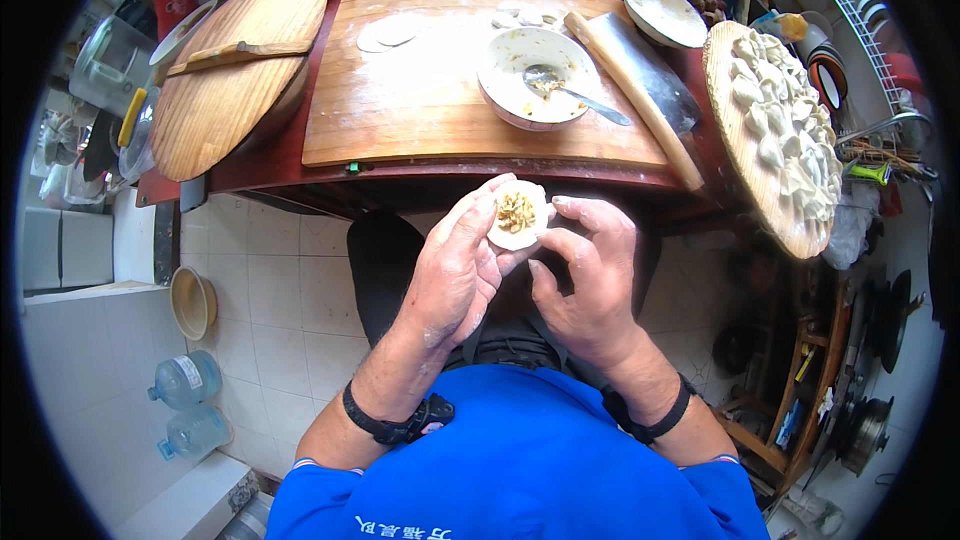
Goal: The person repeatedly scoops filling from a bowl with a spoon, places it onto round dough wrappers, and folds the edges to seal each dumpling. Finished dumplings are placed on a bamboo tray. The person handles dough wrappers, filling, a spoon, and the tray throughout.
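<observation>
My left hand [466, 259] holds a round dumpling wrapper [517, 216] with chopped filling in its middle, the wrapper lying flat and unfolded. The fingertips of my right hand [589, 262] are at the wrapper's right edge; whether they pinch it is unclear. Beyond my hands, a white bowl [499, 82] with filling remnants and a metal spoon [600, 106] stands on a floured wooden board [405, 116]. Two overlapping wrappers [388, 31] lie at the board's upper left, and several small dough pieces [529, 16] lie behind the bowl.
A rolling pin [634, 90] and a wide metal blade [652, 71] lie on the board's right side. Shaped dumplings [787, 120] cover much of a round tray [724, 90] at the right. A round wooden lid [232, 105] rests at the left. Water bottles [187, 380] lie on the floor.
</observation>
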Demonstrator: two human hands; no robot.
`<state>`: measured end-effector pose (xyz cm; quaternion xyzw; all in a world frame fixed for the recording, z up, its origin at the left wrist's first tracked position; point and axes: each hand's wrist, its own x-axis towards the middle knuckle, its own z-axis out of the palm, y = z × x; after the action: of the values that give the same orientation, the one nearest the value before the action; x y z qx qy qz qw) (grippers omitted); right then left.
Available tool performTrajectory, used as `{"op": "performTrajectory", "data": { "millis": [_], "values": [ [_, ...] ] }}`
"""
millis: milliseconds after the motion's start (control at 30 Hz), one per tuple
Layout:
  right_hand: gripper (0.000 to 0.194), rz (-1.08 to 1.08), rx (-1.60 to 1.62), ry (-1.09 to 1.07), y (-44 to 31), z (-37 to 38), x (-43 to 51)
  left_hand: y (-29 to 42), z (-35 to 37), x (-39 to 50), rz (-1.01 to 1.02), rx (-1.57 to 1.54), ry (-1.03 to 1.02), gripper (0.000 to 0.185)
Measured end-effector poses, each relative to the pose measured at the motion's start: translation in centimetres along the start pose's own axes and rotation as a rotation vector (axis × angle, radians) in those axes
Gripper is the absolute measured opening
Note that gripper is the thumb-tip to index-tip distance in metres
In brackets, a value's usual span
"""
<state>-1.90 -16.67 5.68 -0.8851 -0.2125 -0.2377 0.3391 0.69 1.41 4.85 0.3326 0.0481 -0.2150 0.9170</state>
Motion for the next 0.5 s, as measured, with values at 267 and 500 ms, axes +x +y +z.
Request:
{"op": "performTrajectory", "data": {
  "millis": [267,500],
  "values": [
    [0.045,-0.056,-0.035,0.038,0.4,1.3,-0.6,-0.4,0.3,-0.2,-0.012,-0.026,-0.015,0.058],
    [0.044,-0.035,-0.045,0.001,0.3,1.1,-0.8,-0.6,0.0,-0.3,-0.017,-0.042,-0.021,0.058]
  ]
}}
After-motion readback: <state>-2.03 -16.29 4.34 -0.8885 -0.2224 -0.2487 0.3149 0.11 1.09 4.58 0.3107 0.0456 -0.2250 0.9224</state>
